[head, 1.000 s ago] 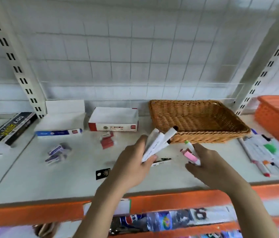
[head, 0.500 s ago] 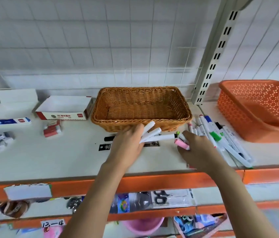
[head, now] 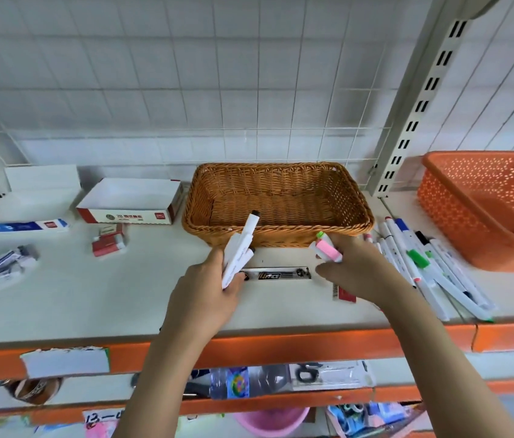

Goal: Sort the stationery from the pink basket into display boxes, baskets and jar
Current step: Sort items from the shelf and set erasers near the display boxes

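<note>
Since the earlier frame, my left hand [head: 208, 286] has tilted its bundle of white markers [head: 239, 248] from lying flat toward the right to pointing up and away, so the topmost black tip now stands over the front rim of the wicker basket [head: 281, 235]. My right hand [head: 359, 267] has stayed just in front of that basket's right corner.

Left grip: fingers curled round the white markers, holding them firmly. Right grip: fingers closed round a pink-capped marker [head: 328, 249] with a green tip showing above it.

The wicker basket holds nothing visible on its woven floor. The orange basket [head: 470, 216] on the right likewise shows only its perforated floor. A loose pile of markers [head: 423, 267] lies on the shelf [head: 91, 305] between the two baskets. A clear refill packet [head: 281, 275] lies flat between my hands.

To the left, an open red-and-white display box [head: 129, 205] stands beside the wicker basket, with small red packets [head: 108, 243] in front of it.
</note>
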The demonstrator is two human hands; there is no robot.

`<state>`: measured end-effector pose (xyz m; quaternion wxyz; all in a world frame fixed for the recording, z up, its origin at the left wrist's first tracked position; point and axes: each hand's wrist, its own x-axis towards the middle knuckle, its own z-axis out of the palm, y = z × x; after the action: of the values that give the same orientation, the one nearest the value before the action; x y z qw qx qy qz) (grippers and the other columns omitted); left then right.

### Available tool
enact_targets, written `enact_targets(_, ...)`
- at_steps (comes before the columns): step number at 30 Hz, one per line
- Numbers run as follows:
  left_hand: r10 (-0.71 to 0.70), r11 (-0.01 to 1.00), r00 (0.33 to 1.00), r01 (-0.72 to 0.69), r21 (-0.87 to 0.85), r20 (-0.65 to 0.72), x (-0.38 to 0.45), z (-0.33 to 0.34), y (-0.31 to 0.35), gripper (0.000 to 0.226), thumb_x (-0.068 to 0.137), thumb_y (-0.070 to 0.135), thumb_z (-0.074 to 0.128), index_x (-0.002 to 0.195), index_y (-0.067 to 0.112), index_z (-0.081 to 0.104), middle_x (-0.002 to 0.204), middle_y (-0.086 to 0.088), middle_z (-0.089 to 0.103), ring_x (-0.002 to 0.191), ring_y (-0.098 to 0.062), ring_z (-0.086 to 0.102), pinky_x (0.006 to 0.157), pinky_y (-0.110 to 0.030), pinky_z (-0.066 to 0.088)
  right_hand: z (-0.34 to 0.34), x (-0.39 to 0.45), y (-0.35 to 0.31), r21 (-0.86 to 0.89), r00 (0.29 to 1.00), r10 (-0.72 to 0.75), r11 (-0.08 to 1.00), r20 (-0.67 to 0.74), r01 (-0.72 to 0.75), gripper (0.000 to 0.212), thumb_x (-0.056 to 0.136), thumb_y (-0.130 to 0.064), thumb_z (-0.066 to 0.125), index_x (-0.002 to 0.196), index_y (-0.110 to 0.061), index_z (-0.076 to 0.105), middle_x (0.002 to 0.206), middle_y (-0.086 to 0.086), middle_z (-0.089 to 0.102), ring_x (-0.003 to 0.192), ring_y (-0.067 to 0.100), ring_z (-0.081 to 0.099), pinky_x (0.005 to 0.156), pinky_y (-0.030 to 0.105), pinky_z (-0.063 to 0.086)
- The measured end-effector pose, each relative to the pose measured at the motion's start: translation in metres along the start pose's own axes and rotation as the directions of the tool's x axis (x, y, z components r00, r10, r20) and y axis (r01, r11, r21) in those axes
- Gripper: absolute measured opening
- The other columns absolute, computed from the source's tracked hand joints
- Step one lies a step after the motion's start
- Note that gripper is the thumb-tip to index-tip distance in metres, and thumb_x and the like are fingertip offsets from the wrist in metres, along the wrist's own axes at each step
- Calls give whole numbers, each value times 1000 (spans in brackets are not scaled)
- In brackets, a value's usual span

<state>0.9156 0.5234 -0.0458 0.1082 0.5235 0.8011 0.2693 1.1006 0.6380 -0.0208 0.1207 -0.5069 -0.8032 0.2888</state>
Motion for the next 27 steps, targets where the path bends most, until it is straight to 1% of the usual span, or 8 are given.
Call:
enact_targets(4, -35, 973, 990, 66, -221, 139, -1, 6, 13, 33, 93, 25, 55, 123, 17, 48, 90, 3, 57, 67, -6, 54, 50, -13, 39, -12, -3, 8, 90, 998, 58, 994, -20, -56, 11, 82, -12, 58, 91, -11, 52, 75, 5, 53, 65, 19, 49, 55, 28, 34)
enact_targets(7, 35, 921, 959, 78, -383, 281, -2, 11, 39, 35, 93, 20, 53, 126, 24, 43, 90, 2, 60, 65, -12, 63, 57, -26, 55, -28, -10, 17, 292, 992, 122, 950, -8, -115, 4, 85, -11, 56, 87, -13, 54, 76, 5, 61, 65, 16, 53, 57, 27, 37)
enact_targets(10, 104, 921, 939, 33, -387, 329, -1, 29, 73, 30, 93, 20, 53, 120, 27, 43, 96, 0, 61, 69, -16, 67, 66, -38, 58, -47, -12, 38, 414, 986, 164, 900, -41, -133, 8, 85, -12, 58, 91, -17, 58, 75, 3, 69, 60, 8, 58, 57, 24, 39)
enact_targets(13, 126, 941, 950, -22, -339, 287, 4, 53, 108, 19, 92, 26, 54, 106, 22, 42, 92, -2, 58, 66, -19, 62, 58, -34, 52, -70, -10, 66, 313, 970, 157, 945, -188, -93, 4, 84, -16, 62, 82, -18, 59, 68, 3, 68, 48, 6, 51, 49, 22, 38)
enact_targets(16, 86, 948, 961, 2, -318, 263, 12, 78, 144, 24, 92, 33, 54, 104, 22, 37, 89, -1, 55, 61, -13, 53, 46, -18, 37, -89, -8, 91, 219, 945, 183, 968, -272, -125, 25, 85, -29, 64, 67, -22, 48, 59, -1, 52, 55, 16, 44, 50, 27, 32)
enact_targets(20, 95, 953, 948, 2, -303, 305, 25, 116, 183, 56, 92, 33, 57, 136, 17, 26, 127, -9, 53, 102, -24, 59, 76, -25, 46, -96, -1, 111, 147, 936, 197, 976, -293, -159, 23, 89, -37, 56, 84, -15, 54, 73, 4, 58, 77, 29, 52, 64, 30, 33)
enact_targets(23, 67, 966, 967, -1, -260, 247, 35, 131, 197, 57, 91, 26, 59, 137, 13, 28, 129, -13, 48, 108, -26, 56, 82, -30, 46, -92, 4, 122, 88, 946, 186, 982, -265, -168, 30, 92, -35, 54, 105, -8, 50, 101, 15, 63, 96, 35, 56, 67, 29, 30)
enact_targets(27, 22, 972, 987, 16, -235, 157, 48, 133, 199, 61, 89, 16, 60, 141, 14, 28, 137, -12, 43, 120, -28, 47, 91, -30, 39, -88, 12, 127, 79, 971, 148, 988, -187, -135, 35, 93, -28, 54, 116, -4, 44, 115, 17, 58, 96, 30, 54, 68, 30, 35)
